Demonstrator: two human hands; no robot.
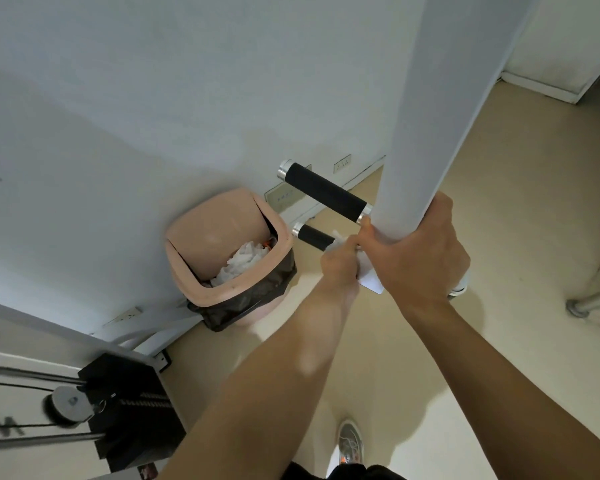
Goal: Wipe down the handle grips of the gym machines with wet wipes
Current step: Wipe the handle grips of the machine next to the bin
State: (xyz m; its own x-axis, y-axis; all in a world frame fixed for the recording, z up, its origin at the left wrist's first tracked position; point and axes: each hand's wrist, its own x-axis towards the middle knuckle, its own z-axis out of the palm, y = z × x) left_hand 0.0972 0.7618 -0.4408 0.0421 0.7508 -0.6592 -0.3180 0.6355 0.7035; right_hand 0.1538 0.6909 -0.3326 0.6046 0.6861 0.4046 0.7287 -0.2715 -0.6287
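Note:
Two black foam handle grips with chrome end caps stick out leftward from a thick white machine bar (440, 109). The upper grip (326, 192) is bare. My left hand (340, 265) is wrapped around the lower grip (314, 237) near the bar, with a white wet wipe (371, 280) between fingers and grip; the wipe's corner hangs below. My right hand (420, 254) grips the rounded lower end of the white bar, fingers curled round it.
A pink swing-lid bin (222, 251) with a dark liner and used white wipes stands by the wall, left of the grips. A black weight stack with cables and a pulley (129, 407) is at lower left. My shoe (350, 441) is on the beige floor.

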